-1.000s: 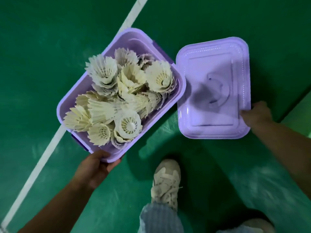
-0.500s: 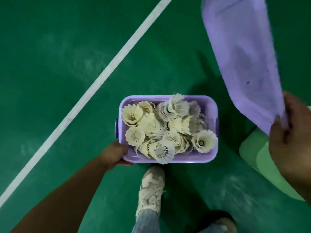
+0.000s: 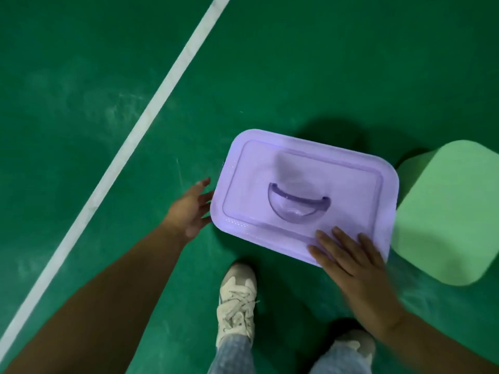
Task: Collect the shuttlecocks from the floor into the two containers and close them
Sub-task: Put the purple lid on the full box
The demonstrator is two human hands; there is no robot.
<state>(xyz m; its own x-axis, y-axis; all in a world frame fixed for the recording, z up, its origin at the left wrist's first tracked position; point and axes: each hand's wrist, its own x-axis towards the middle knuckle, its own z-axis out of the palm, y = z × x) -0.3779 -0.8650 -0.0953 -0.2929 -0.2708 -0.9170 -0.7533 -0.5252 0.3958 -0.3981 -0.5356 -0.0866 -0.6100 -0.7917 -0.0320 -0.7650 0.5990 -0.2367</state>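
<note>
On the green court floor [image 3: 270, 76], just ahead of your feet, the purple container sits hidden under its purple lid [image 3: 297, 195], which lies over it with the long axis running left to right and tilted a little, the right end nearer you. What the coming move turns on is how your two hands sit against that axis. Your right hand [image 3: 348, 255] lies flat on the lid's near right corner, fingers straight and spread, pressing down with nothing gripped. Your left hand [image 3: 193, 209] is at the short left end, fingers loosely extended and touching or just shy of the rim; which one you cannot tell from here. So the right side is held down and the left end looks to be the one still to seat; your left hand is the nearer to it.

The lid is a pale, smooth plastic with rounded corners, a raised border, and a recessed curved handle [image 3: 298, 198] in the middle. Whether its edge has snapped fully onto the box is not visible. No shuttlecocks show anywhere on the floor. The green container [image 3: 445, 211] stands just beside the purple one on your right, its lid apparently on.
</note>
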